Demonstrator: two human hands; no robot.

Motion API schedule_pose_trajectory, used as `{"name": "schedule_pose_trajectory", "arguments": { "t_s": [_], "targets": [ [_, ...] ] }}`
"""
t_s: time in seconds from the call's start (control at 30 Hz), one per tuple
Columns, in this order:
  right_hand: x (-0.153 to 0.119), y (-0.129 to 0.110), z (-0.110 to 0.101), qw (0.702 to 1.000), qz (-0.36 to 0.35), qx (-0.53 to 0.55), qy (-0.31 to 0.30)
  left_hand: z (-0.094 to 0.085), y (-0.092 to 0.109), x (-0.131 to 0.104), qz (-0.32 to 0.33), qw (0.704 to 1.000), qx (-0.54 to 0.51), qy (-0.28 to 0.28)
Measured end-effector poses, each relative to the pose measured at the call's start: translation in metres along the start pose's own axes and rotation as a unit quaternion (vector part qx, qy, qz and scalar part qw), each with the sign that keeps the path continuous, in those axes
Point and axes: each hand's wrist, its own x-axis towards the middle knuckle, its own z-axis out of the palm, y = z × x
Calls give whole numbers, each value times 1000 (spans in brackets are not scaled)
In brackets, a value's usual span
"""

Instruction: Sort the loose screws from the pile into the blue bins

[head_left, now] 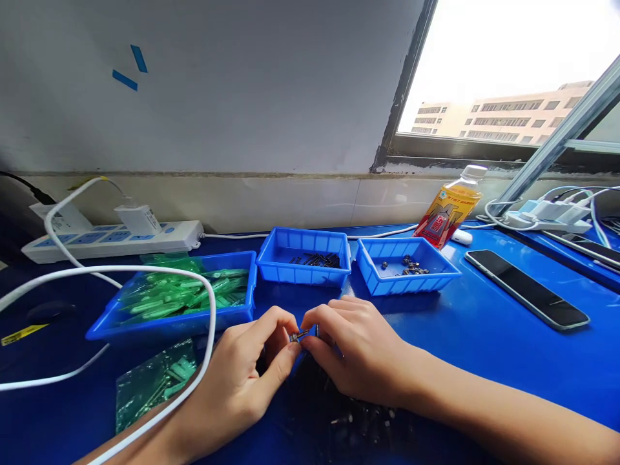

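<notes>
My left hand pinches a small metal screw between thumb and forefinger. Close beside it, my right hand has its thumb and forefinger closed round a small dark ridged piece. The screw points toward the right fingertips; whether the two parts touch is too small to tell. Loose dark metal parts lie on the table under and in front of my right hand. Beyond the hands, one blue bin holds dark screws, and another blue bin holds small metal pieces.
A blue tray of green bagged pieces and a green plastic bag lie left. A white cable loops over my left forearm. A power strip stands behind; a bottle and phone are at right.
</notes>
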Motion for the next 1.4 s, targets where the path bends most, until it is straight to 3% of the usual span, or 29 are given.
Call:
{"name": "schedule_pose_trajectory", "arguments": {
  "t_s": [0.47, 0.67, 0.87, 1.4],
  "targets": [
    [0, 1, 1, 999, 14, -8, -33, 0, -4, 0, -3, 1000, 4, -17],
    [0, 2, 3, 1000, 8, -1, -18, 4, -6, -2, -13, 1000, 12, 14],
    [-1, -1, 0, 1000, 17, 5, -13, 2, -5, -1, -3, 1000, 18, -17],
    [0, 1, 1, 999, 32, 22, -15, 0, -4, 0, -6, 1000, 8, -18]
  ]
}}
